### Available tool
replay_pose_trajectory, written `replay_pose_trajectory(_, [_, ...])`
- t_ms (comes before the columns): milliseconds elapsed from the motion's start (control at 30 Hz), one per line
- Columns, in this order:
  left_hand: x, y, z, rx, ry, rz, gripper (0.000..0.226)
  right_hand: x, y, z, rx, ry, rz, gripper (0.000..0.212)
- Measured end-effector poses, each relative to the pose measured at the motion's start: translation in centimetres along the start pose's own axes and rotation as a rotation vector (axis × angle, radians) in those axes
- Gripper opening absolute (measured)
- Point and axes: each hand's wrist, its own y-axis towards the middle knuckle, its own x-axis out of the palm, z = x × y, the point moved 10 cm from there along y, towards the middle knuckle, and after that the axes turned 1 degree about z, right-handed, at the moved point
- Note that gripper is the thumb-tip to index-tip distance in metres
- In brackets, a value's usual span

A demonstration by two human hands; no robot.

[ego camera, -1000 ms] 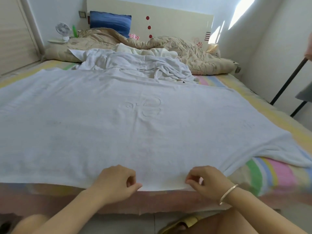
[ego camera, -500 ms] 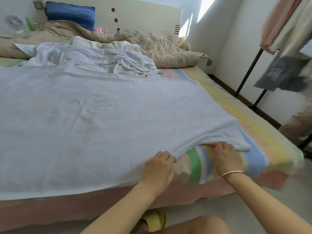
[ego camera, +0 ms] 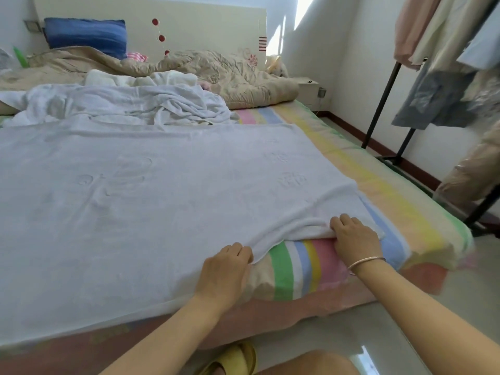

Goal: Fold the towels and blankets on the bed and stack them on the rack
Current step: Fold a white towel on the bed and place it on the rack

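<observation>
Head view, foot of the bed (ego camera: 351, 296). I see a large white towel (ego camera: 151, 201) spread nearly flat across the striped sheet (ego camera: 282, 269), its near edge running along the mattress edge and its near right corner drawn back into a thick bunched fold. The left hand (ego camera: 226, 269) rests at the near edge of the towel, fingers curled over the hem where the cloth lifts off the sheet, holding it. The right hand (ego camera: 354, 239), with a thin bracelet (ego camera: 366, 262) at the wrist, lies just beside it on the bunched corner, fingers curled into the fold and gripping it; the fingertips of both hands are hidden by cloth. Behind the flat towel lies a crumpled heap of white towels (ego camera: 130, 106), touching its far edge. Beyond the heap, a beige quilt (ego camera: 221, 74) and a blue pillow (ego camera: 84, 35) lie against the headboard. The rack (ego camera: 384, 98) stands well apart on the right, hung with garments. A yellow slipper (ego camera: 232, 358) shows below.
</observation>
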Motion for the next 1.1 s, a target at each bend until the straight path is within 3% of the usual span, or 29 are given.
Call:
replay_pose_trajectory(133, [2.3,-2.5,3.1,0.133,-0.182,-0.166,0.003,-0.6,-4.6,5.7,0.052,-0.009,-0.019,0.039])
replay_pose_trajectory(333, [3.9,-3.1,4.4,0.098,-0.214,-0.227,0.008,2.6,-8.1,7.7,0.126,-0.036,-0.049,0.037])
replay_pose_trajectory(433, [4.1,-3.1,4.2,0.102,-0.191,-0.244,0.01,1.7,-8.4,6.7,0.129,-0.03,0.112,0.012])
replay_pose_trajectory(533, [5.1,-3.5,4.6,0.106,-0.196,-0.339,0.021,1.4,-9.0,5.5,0.088,-0.028,0.196,0.044])
replay_pose_trajectory(600, [6.5,-4.0,5.2,0.133,-0.171,-0.443,0.035,2.3,-9.9,4.2,0.002,-0.039,0.146,0.063])
replay_pose_trajectory(767, [7.7,-5.0,5.9,0.113,-0.217,-0.474,0.046,8.2,-15.0,5.8,0.214,-0.025,-0.289,0.103])
replay_pose_trajectory(833, [7.6,-5.0,6.2,0.122,-0.229,-0.464,0.045,8.6,-16.6,6.0,0.284,-0.067,-0.413,0.089])
replay_pose_trajectory(900, [7.3,-4.8,6.4,0.128,-0.244,-0.446,0.043,7.6,-17.1,6.6,0.373,-0.102,-0.435,0.05])
replay_pose_trajectory(933, [7.1,-4.7,6.5,0.127,-0.251,-0.433,0.041,7.2,-17.3,6.7,0.422,-0.102,-0.493,0.041])
replay_pose_trajectory(1000, [6.5,-4.4,6.6,0.127,-0.269,-0.394,0.039,6.6,-17.3,6.4,0.48,-0.074,-0.473,0.039])
replay_pose_trajectory(1100, [5.2,-3.9,6.5,0.117,-0.292,-0.324,0.035,5.2,-15.0,5.7,0.466,0.127,-0.235,0.037])
